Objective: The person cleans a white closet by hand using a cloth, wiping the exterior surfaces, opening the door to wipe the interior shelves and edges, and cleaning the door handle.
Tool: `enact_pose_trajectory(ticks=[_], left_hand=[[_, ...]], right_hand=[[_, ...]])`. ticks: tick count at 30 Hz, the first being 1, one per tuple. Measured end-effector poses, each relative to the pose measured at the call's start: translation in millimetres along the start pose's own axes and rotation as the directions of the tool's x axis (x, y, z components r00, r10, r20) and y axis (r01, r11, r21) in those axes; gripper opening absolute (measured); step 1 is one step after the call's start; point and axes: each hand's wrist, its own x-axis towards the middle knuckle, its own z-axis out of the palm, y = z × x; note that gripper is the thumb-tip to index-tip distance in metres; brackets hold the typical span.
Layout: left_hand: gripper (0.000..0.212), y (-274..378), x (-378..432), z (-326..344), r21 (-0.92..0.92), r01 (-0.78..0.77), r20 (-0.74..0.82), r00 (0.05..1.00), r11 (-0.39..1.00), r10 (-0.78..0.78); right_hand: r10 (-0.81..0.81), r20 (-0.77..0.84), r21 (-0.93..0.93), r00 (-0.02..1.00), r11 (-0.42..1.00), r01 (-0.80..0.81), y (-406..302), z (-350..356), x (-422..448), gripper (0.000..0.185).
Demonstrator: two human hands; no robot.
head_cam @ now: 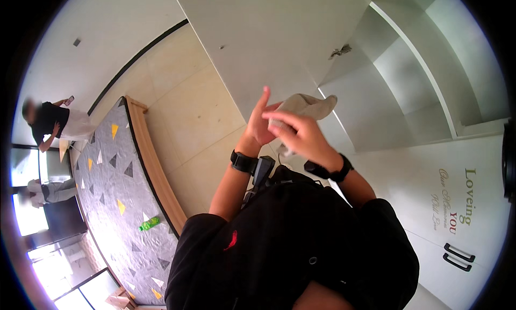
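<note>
My right hand (300, 133) is closed around a beige-grey cloth (308, 104), with one end of the cloth sticking out past the fingers and some hanging below. Against it, my left hand (259, 124) faces palm up, thumb stretched away from the palm. Its other fingers are mostly hidden behind the cloth and my right hand. Both wrists carry black straps with small devices. Just beyond my hands stands an open white wardrobe door (266, 40), joined by a metal hinge (340, 51) to a wardrobe with inside shelves (431, 80).
Shut wardrobe doors (403, 189) with black handles (457, 257) are at right. On the left, a mattress (117, 177) on a wooden bed frame (155, 161) holds a green bottle (149, 223). Two people (56, 116) stand beyond it, one with a phone. Tiled floor (181, 96) lies between.
</note>
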Motion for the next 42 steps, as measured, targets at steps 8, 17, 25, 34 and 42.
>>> enact_pose_trajectory(ticks=[8,17,25,34,42], left_hand=[[0.028,6,6,4,0.509,-0.342,-0.032,0.910,0.790,0.414],[0.028,-5,9,35,0.828,-0.284,0.138,0.939,0.483,0.315],[0.021,-1,2,10,0.986,0.059,0.085,0.613,-0.153,0.785],[0.025,3,16,30,0.829,0.084,0.504,0.317,-0.553,0.803],[0.031,72,67,79,0.221,0.056,0.963,0.144,-0.974,0.227]], right_hand=[[0.078,-0.082,0.191,0.994,0.980,-0.061,44,-34,-36,0.045],[0.482,0.084,0.541,0.872,0.713,-0.446,125,-32,-28,0.061],[0.539,-0.386,0.481,0.748,0.810,-0.335,162,-44,-29,0.037],[-0.139,-0.806,-0.055,0.576,0.986,0.160,92,-73,53,0.039],[-0.771,-0.540,-0.760,0.339,0.619,0.197,29,-107,187,0.049]])
